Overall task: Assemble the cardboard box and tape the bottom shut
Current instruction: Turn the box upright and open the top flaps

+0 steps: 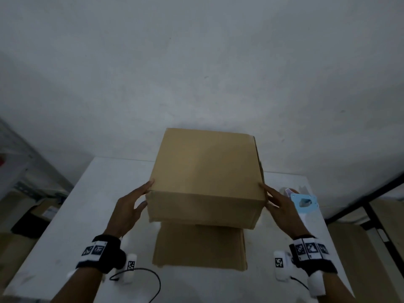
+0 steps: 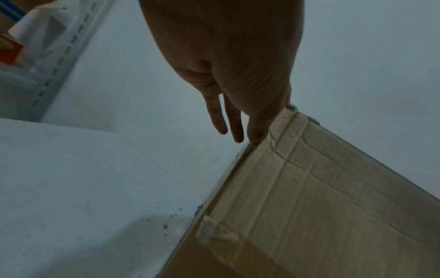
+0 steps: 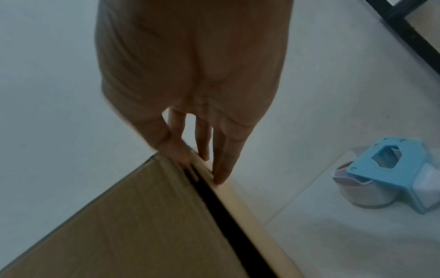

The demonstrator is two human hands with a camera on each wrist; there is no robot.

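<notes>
A brown cardboard box [image 1: 205, 171] stands set up on the white table [image 1: 91, 204], its closed face turned up. My left hand [image 1: 140, 194] touches its near left corner with straight fingers [image 2: 216, 120]. My right hand [image 1: 270, 196] touches the near right corner, fingers straight along the side and the thumb on the edge of the box [image 3: 142, 216]. In the left wrist view the creased side of the box [image 2: 309, 206] shows a torn paper scrap. A blue tape dispenser [image 1: 303, 202] with a tape roll lies on the table just right of my right hand, also the tape dispenser [image 3: 390, 169].
A stack of flat cardboard sheets [image 1: 199, 248] lies under the near edge of the box. A metal shelf [image 1: 21, 167] stands at the left, a black frame [image 1: 371, 215] at the right. A black cable [image 1: 148, 278] loops near the table's front edge. A plain wall rises behind.
</notes>
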